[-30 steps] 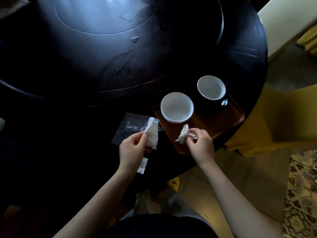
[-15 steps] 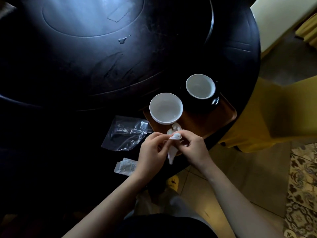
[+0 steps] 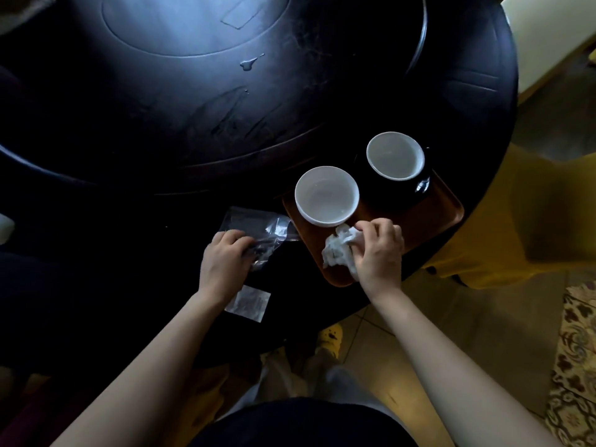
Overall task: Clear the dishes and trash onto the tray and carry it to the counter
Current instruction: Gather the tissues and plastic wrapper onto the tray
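The crumpled white napkin (image 3: 338, 250) lies on the near left corner of the brown tray (image 3: 442, 214), and my right hand (image 3: 379, 253) is closed over it, fingers curled on its right side, pressing it to the tray. How much of the napkin sits under my palm I cannot make out. Just beyond it stands one white bowl (image 3: 326, 195), its rim nearly touching the paper. Farther right on the tray is one dark cup (image 3: 395, 159) with a white inside; its outside melts into shadow, and only a glint marks something shiny at its right side.

My left hand (image 3: 224, 262) rests on the clear plastic wrapper (image 3: 258, 230) on the black round table (image 3: 225, 124), just left of the tray, fingers bent down onto the film; whether they pinch it or only press it I cannot tell. One small clear packet (image 3: 247, 303) lies by my left wrist, partly covered by it. That makes three pieces of trash, two dishes, one tray. A small wet spot (image 3: 250, 63) shines farther out on the table.
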The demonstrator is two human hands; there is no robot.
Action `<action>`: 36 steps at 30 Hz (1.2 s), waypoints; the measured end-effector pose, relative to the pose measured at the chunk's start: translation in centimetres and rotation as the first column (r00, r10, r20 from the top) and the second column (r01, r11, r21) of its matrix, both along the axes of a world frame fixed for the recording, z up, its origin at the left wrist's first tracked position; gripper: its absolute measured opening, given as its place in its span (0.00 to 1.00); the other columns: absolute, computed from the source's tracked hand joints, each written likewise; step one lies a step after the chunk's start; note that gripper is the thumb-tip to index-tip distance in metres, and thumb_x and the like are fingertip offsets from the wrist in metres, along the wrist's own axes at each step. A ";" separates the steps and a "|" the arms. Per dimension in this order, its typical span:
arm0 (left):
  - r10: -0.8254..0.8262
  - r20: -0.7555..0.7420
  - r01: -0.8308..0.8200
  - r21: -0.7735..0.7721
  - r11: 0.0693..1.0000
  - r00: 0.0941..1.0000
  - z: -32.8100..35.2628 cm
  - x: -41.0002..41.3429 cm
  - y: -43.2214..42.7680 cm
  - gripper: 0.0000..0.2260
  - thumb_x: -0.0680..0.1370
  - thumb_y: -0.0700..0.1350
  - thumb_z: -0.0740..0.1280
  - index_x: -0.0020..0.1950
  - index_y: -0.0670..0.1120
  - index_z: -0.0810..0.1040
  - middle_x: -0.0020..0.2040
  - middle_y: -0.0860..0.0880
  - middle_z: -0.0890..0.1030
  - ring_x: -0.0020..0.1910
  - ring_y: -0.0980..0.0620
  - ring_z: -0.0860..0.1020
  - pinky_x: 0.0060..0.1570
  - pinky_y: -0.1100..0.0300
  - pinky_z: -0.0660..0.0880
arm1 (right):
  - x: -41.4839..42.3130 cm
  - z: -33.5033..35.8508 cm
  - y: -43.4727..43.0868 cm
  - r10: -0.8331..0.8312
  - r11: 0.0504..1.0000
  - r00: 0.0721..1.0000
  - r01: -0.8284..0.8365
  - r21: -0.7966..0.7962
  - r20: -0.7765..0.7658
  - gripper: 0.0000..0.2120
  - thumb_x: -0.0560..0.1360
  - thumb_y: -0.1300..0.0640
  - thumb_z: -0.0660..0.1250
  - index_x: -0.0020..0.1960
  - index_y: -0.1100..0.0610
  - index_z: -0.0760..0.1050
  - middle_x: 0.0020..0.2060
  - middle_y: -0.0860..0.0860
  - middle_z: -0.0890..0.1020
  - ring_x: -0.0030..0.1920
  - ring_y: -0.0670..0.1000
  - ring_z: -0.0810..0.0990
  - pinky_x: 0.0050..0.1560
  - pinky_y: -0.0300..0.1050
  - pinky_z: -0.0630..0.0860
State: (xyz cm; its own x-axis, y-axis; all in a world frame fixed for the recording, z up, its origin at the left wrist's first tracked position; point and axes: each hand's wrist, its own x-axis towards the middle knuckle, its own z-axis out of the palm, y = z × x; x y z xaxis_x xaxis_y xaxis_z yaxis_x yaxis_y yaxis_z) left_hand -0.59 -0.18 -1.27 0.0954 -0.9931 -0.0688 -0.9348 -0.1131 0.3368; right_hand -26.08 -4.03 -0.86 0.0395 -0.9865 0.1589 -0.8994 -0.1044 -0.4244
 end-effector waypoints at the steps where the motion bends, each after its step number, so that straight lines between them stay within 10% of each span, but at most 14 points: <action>1: 0.002 -0.005 -0.002 -0.029 1.000 1.000 -0.1 0.0 -0.1 0.08 0.70 0.44 0.69 0.47 0.43 0.81 0.46 0.45 0.82 0.46 0.41 0.76 0.44 0.50 0.75 | 0.1 0.0 0.0 -0.018 1.000 1.000 0.017 -0.006 -0.001 0.15 0.65 0.64 0.72 0.51 0.60 0.75 0.47 0.60 0.76 0.48 0.60 0.73 0.50 0.54 0.73; 17: 0.083 -0.251 -0.097 -0.045 0.994 0.964 0.9 0.5 1.2 0.04 0.74 0.38 0.65 0.43 0.41 0.80 0.45 0.45 0.79 0.44 0.50 0.75 0.43 0.64 0.65 | -0.1 -0.5 2.5 0.121 0.991 0.977 -0.131 0.042 0.176 0.12 0.71 0.64 0.69 0.54 0.64 0.75 0.48 0.58 0.80 0.51 0.56 0.76 0.52 0.43 0.73; 29: -0.094 -0.152 0.123 0.201 0.972 0.984 1.4 -0.4 7.5 0.17 0.73 0.47 0.68 0.61 0.48 0.74 0.57 0.48 0.73 0.49 0.50 0.76 0.45 0.59 0.74 | 0.3 -0.4 2.4 0.096 0.992 0.978 -0.110 0.065 0.187 0.12 0.71 0.64 0.69 0.54 0.64 0.74 0.49 0.59 0.78 0.51 0.56 0.75 0.51 0.40 0.69; 36: -0.142 -0.084 0.155 0.180 0.971 0.986 0.5 0.1 5.7 0.06 0.73 0.44 0.66 0.49 0.51 0.76 0.51 0.52 0.76 0.50 0.51 0.76 0.37 0.60 0.71 | 0.3 -0.2 2.8 0.077 0.996 0.979 -0.085 0.035 0.191 0.16 0.70 0.62 0.71 0.56 0.63 0.73 0.48 0.59 0.77 0.51 0.56 0.74 0.52 0.50 0.75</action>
